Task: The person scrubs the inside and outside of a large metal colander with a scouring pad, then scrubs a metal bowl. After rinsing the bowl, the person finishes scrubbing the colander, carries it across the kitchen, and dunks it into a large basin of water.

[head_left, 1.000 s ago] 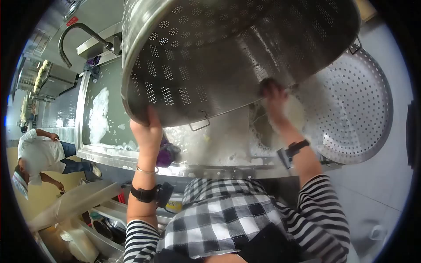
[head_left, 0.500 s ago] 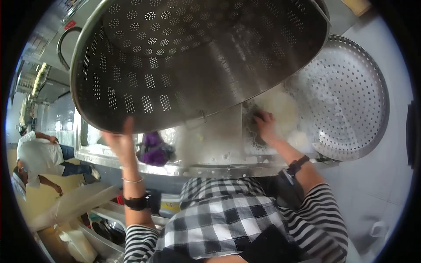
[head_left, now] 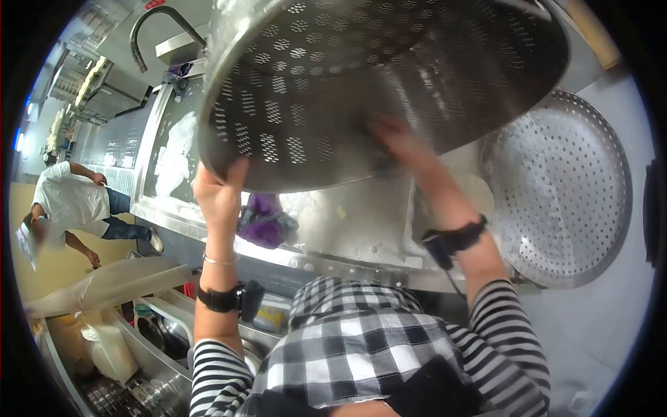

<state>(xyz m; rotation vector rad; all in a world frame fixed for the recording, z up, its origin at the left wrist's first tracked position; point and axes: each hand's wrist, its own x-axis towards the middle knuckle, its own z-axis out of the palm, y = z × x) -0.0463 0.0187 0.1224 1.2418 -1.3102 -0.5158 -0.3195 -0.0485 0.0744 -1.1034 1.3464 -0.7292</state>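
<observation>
A large steel strainer pot (head_left: 333, 132), its wall punched with clusters of holes, is tilted with its mouth toward me. My left hand (head_left: 221, 191) is closed on its near rim, thumb over the edge. Inside the mouth, my right hand (head_left: 403, 142) is at the inner wall, smeared by motion. A dark patch shows by its fingertips, too blurred to name. Below the pot, a purple cloth (head_left: 262, 221) lies at the sink's front edge, near my left hand. Right of the pot rests a round perforated steel tray (head_left: 563, 194) with suds on it.
The steel sink (head_left: 347, 233) holds suds and wet patches. A curved faucet (head_left: 163, 14) stands at the back left, with another dark purple cloth (head_left: 179, 75) near it. At far left is a person (head_left: 69, 201) in white. Below left, an open drawer (head_left: 125, 347) holds kitchenware.
My right hand has risen from the soapy sink surface to the pot's inner wall. In the view, the pot and my left hand have shifted right, and more of the faucet shows.
</observation>
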